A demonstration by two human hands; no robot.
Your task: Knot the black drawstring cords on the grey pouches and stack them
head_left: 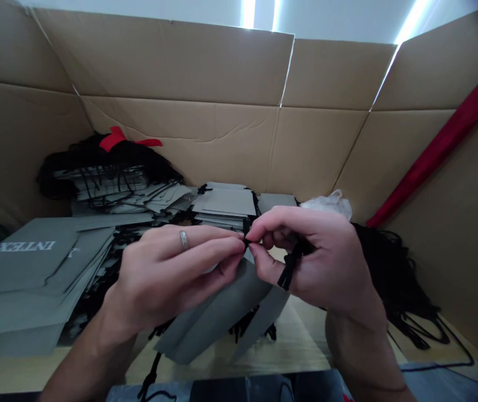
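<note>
Room is left above left hand, right hand | bounded by cardboard wall | leftward blocked by grey paper bags | rightward by black cords

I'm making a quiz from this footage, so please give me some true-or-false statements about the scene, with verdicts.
The left hand wears a ring. True.
The right hand holds a red cord. False: the cord is black.
A grey bag at the left shows white lettering. True.
A red strip lies on a black bundle at the back. True.
The hands are far apart. False: their fingers nearly meet at the cord.
The grey bag sits inside a plastic crate. False: the surrounding walls are cardboard.
</note>
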